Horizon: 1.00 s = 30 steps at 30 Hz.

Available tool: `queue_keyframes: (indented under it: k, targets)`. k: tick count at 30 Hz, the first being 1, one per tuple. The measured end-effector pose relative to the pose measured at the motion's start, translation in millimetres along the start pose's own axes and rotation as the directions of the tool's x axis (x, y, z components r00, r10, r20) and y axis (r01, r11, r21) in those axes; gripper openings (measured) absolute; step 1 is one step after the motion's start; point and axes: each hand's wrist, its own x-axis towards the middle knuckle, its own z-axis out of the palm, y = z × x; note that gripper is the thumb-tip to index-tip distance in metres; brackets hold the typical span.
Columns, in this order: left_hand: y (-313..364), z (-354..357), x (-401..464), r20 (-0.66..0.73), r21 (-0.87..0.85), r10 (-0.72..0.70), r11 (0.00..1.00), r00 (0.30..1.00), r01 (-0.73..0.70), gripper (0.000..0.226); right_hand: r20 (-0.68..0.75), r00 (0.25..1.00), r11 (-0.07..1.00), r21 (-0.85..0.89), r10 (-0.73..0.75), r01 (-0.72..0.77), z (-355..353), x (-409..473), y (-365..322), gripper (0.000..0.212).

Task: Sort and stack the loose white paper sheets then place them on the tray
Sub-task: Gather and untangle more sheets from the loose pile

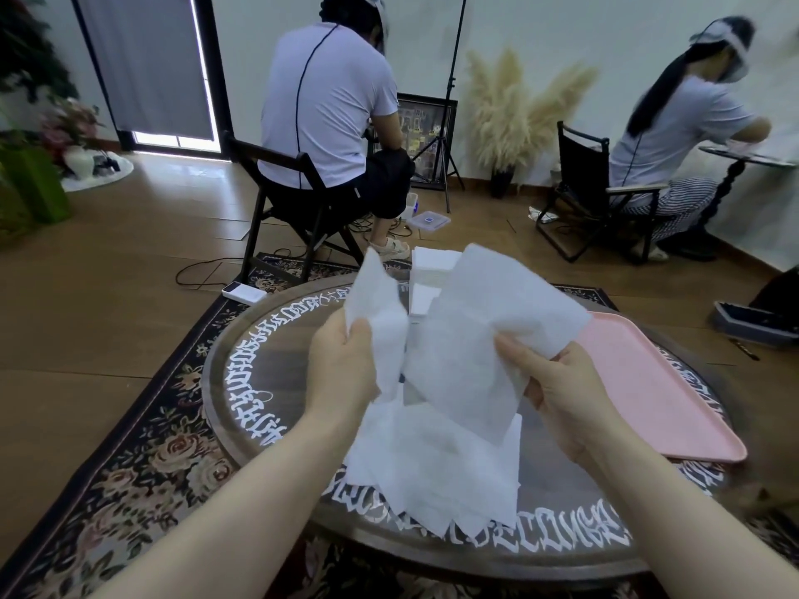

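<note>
left hand (346,369): fingers pinch a small folded sheet (374,296), held upright, long axis near vertical.
right hand (562,391): thumb and fingers pinch the large sheet (480,335) at its right edge; it hangs tilted, long axis from upper right to lower left.
loose pile (432,469): lies fanned on the surface (268,382) below both hands, corners over the near rim.
tray (661,399): right of the pile, bare, long axis running away from the camera.
risk: thin sheets may crumple in the pinch; pile corners could slip off the rim; edges likely misalign when stacked.
</note>
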Motion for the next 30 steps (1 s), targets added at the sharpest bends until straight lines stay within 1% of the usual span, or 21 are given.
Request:
queue_keyframes:
  k: [2,4,6,7,8,10,13,15,17,19,20,22,26,28,30]
  targets:
    - [-4.7,-2.4,4.5,-0.092,-0.115,-0.148,0.984,0.985,0.137,0.023,-0.019,0.998,0.997,0.053,-0.061,0.062,-1.5,0.7,-3.0,0.041]
    - [-9.6,-0.6,1.4,-0.118,-0.264,-0.348,0.914,0.93,0.309,0.02,-0.001,0.995,0.988,0.12,-0.102,0.101,-0.9,0.0,-4.6,0.038]
    - [-15.7,6.2,-9.6,-0.062,-0.349,-0.52,0.811,0.852,0.47,0.02,0.029,0.994,0.979,0.176,-0.108,0.102,1.6,-1.6,-3.8,0.034]
    - [-18.9,10.9,-15.2,-0.013,-0.376,-0.57,0.764,0.822,0.524,0.021,0.031,0.995,0.98,0.182,-0.092,0.085,3.8,-2.5,-2.4,0.034]
    - [-21.3,16.2,-20.5,0.05,-0.398,-0.588,0.73,0.807,0.556,0.021,0.025,0.997,0.983,0.169,-0.07,0.065,5.7,-3.6,0.1,0.034]
    - [-22.8,24.7,-26.9,0.143,-0.458,-0.548,0.701,0.824,0.546,0.023,0.008,1.0,0.991,0.132,-0.015,0.013,8.4,-5.1,7.7,0.035]
    - [-18.2,25.1,-23.7,0.153,-0.547,-0.401,0.727,0.903,0.415,0.026,-0.017,0.998,0.993,0.105,0.062,-0.06,10.1,-6.6,18.0,0.041]
    - [-13.9,22.4,-21.2,0.164,-0.545,-0.293,0.769,0.942,0.335,0.026,-0.007,0.996,0.994,0.07,0.088,-0.087,9.0,-8.0,21.4,0.045]
    - [-12.7,19.9,-18.8,0.136,-0.502,-0.229,0.823,0.964,0.267,0.018,0.052,0.992,0.992,0.028,0.118,-0.119,6.9,-8.8,20.7,0.046]
    - [-12.1,16.4,-14.0,0.079,-0.447,-0.219,0.864,0.973,0.23,0.015,0.123,0.981,0.988,0.021,0.147,-0.151,4.6,-9.0,15.9,0.046]
    - [-11.4,14.0,-11.1,0.071,-0.43,-0.21,0.876,0.975,0.22,0.014,0.132,0.979,0.986,0.037,0.155,-0.161,2.6,-8.2,13.1,0.045]
    - [-8.6,9.7,-5.9,0.096,-0.389,-0.169,0.901,0.981,0.193,0.008,0.096,0.981,0.982,0.071,0.17,-0.177,-2.2,-6.4,8.5,0.042]
    - [-2.9,4.1,-2.6,0.135,-0.288,-0.11,0.946,0.985,0.145,0.016,0.053,0.983,0.983,0.045,0.178,-0.18,-7.3,-6.6,5.9,0.039]
    - [-2.9,3.3,-3.6,0.143,-0.257,-0.1,0.957,0.985,0.135,0.015,0.068,0.983,0.982,0.063,0.172,-0.176,-6.7,-8.7,5.9,0.041]
    - [-3.1,4.8,-6.2,0.143,-0.216,-0.08,0.97,0.987,0.11,0.018,0.112,0.978,0.982,0.048,0.178,-0.185,-4.5,-10.9,6.5,0.048]
